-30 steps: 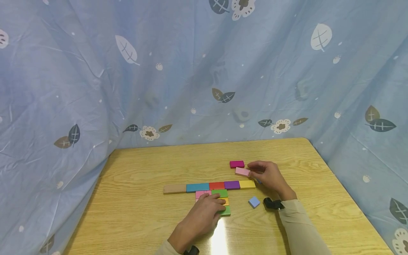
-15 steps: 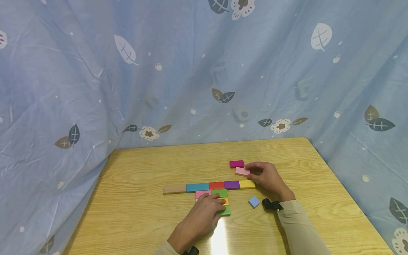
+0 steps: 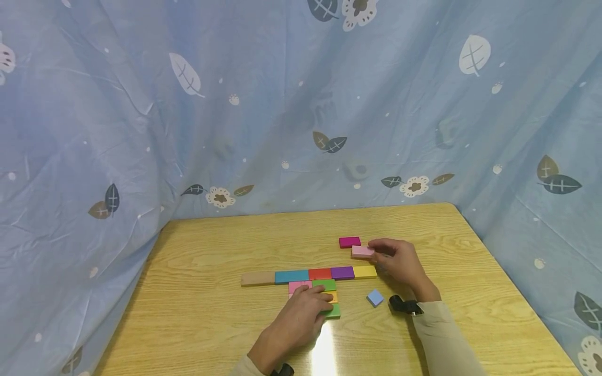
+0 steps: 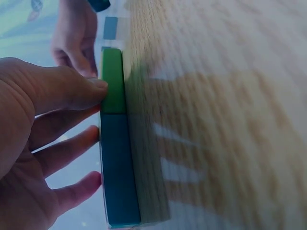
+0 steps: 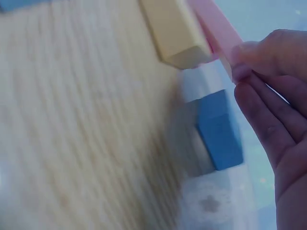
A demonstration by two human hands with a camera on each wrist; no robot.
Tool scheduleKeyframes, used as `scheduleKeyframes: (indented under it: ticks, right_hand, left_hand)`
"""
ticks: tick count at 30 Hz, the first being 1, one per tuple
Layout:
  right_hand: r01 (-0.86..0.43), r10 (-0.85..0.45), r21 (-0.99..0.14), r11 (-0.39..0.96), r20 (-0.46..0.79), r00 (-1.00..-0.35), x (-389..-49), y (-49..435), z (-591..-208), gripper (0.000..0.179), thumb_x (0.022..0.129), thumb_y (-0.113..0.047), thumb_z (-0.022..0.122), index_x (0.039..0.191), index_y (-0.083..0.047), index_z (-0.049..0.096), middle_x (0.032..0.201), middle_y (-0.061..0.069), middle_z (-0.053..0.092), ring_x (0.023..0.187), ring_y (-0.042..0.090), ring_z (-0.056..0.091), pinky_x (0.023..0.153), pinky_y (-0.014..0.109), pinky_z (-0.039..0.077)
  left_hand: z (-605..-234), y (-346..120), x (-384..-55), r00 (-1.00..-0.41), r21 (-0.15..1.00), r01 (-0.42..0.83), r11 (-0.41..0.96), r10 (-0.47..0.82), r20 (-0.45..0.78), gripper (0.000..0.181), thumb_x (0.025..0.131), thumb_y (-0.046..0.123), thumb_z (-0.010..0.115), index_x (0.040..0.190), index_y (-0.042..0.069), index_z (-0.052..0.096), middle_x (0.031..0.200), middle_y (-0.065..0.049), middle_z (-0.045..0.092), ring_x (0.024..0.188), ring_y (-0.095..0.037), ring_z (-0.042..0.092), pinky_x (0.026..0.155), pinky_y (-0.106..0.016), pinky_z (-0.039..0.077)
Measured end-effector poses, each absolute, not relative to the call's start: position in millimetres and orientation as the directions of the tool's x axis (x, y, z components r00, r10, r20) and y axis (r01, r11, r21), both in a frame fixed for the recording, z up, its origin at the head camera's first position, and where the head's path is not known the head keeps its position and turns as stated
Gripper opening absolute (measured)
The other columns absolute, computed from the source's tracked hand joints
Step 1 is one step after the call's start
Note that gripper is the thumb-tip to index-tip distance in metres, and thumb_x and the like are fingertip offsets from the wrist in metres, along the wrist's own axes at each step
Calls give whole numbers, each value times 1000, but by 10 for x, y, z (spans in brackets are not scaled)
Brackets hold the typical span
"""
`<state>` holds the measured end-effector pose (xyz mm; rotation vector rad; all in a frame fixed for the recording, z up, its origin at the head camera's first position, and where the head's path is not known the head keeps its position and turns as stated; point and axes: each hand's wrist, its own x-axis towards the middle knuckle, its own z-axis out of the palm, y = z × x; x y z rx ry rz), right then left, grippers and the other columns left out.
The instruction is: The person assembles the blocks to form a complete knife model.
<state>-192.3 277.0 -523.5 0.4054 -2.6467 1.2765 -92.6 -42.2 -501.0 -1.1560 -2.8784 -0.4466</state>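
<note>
My right hand (image 3: 397,259) pinches one end of a pink block (image 3: 362,252) between thumb and fingers, just behind the yellow block (image 3: 364,272). A magenta block (image 3: 349,242) lies behind the pink one. In the right wrist view, a blue block (image 5: 219,129) stands on the table below the right fingers; the hand hides it from the head camera. My left hand (image 3: 301,316) rests on a cluster of blocks with fingers spread, covering part of it. Its thumb touches a green block (image 4: 113,84) beside a dark blue block (image 4: 119,167) in the left wrist view.
A straight row runs behind the cluster: a tan block (image 3: 257,278), a blue block (image 3: 291,277), a red block (image 3: 320,274), a purple block (image 3: 342,273) and the yellow one. A small light blue block (image 3: 374,298) lies alone on the wooden table (image 3: 197,324). Patterned cloth (image 3: 263,104) hangs behind.
The right hand has drawn the pink block slightly to the right and turned it nearly parallel with the row. The left hand has stayed in place.
</note>
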Motion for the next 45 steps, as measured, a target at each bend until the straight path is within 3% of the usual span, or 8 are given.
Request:
scheduleKeyframes:
  ticks: [5, 10, 14, 28, 36, 45]
  right_hand:
    - [-329, -96, -764, 555, 335, -937, -1711, 2825, -5192, 27, 94, 1, 83, 120, -3, 82, 116, 15, 83, 107, 24, 81, 91, 9, 59]
    - [-329, -37, -795, 509, 361, -932, -1447, 2872, -5190, 25, 95, 0, 83, 120, -5, 83, 115, 15, 83, 107, 3, 77, 93, 9, 59]
    - [-331, -11, -812, 481, 372, -928, -1252, 2919, -5190, 27, 95, 4, 82, 120, -4, 83, 116, 17, 83, 108, -5, 74, 94, 10, 59]
    - [-375, -42, -805, 460, 403, -914, -979, 2956, -5100, 31, 91, 12, 81, 120, 0, 81, 116, 20, 82, 109, -5, 75, 95, 14, 61]
    - [-424, -114, -769, 478, 424, -898, -1013, 2781, -5093, 31, 91, 9, 83, 118, -6, 83, 114, 11, 84, 112, -4, 74, 96, 10, 59]
    - [-420, -188, -773, 475, 377, -907, -1085, 2585, -5157, 28, 93, 5, 83, 116, -9, 84, 115, 5, 84, 113, 2, 74, 97, 16, 61]
  left_hand:
    - [-4999, -415, -924, -737, 271, 665, 696, 669, 93, 26, 101, 9, 72, 119, 22, 86, 137, 9, 77, 142, -21, 65, 122, -54, 50]
    - [-4995, -419, -920, -739, 270, 665, 696, 666, 102, 25, 101, 10, 74, 119, 22, 86, 137, 8, 77, 142, -21, 65, 121, -55, 51]
    - [-5001, -416, -924, -741, 273, 661, 699, 665, 92, 25, 102, 11, 73, 120, 22, 86, 138, 9, 77, 143, -20, 65, 123, -54, 50]
    - [-5017, -408, -945, -743, 298, 655, 694, 664, 87, 28, 101, 7, 71, 120, 21, 86, 137, 7, 77, 143, -23, 65, 121, -57, 51]
    - [-5017, -408, -944, -747, 305, 650, 696, 658, 92, 27, 101, 8, 72, 119, 21, 86, 137, 7, 77, 143, -23, 65, 122, -57, 51]
    - [-5018, -412, -946, -743, 296, 657, 693, 663, 97, 27, 101, 8, 71, 119, 21, 86, 137, 7, 77, 142, -22, 66, 121, -56, 51]
